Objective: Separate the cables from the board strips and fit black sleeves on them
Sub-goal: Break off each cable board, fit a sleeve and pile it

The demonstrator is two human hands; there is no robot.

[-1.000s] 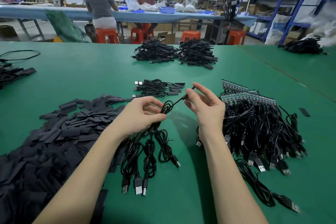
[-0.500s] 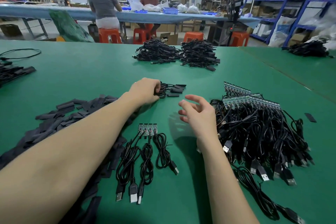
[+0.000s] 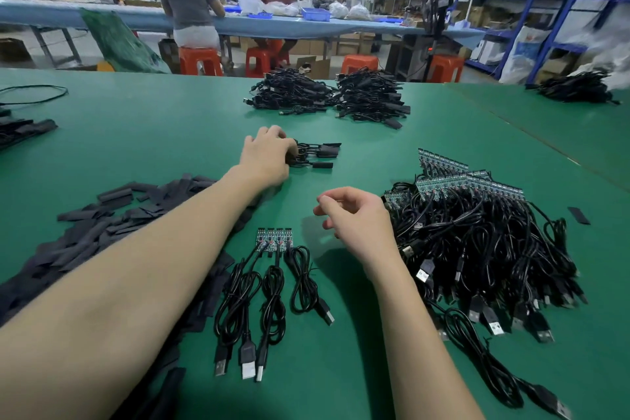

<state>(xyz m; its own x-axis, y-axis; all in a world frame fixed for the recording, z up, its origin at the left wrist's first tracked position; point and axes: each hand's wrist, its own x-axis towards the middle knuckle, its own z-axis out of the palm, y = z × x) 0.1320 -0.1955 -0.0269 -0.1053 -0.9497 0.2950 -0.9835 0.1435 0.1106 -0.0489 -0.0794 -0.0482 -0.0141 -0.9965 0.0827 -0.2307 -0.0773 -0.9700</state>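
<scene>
My left hand [image 3: 267, 155] reaches forward across the green table [image 3: 170, 133]. Its curled fingers grip a coiled sleeved cable [image 3: 306, 155] at a small pile of sleeved cables, whose black sleeves stick out to the right. My right hand [image 3: 356, 220] hovers loosely curled above the table and holds nothing. Just in front of it lies a short green board strip [image 3: 274, 237] with several black USB cables [image 3: 272, 300] still attached. A big heap of board strips with cables [image 3: 477, 235] lies to the right. Loose black sleeves [image 3: 102, 225] are piled at the left.
Two heaps of finished cables [image 3: 327, 97] sit further back on the table, and another heap [image 3: 576, 87] is at the far right. One stray sleeve [image 3: 579, 215] lies right of the big heap. Two people work at a blue table [image 3: 102, 15] behind.
A second ago both hands held one cable near me. My left hand has since carried it forward to the small sleeved pile, dropping the strip's cables onto the table; my right hand let go and hovers.
</scene>
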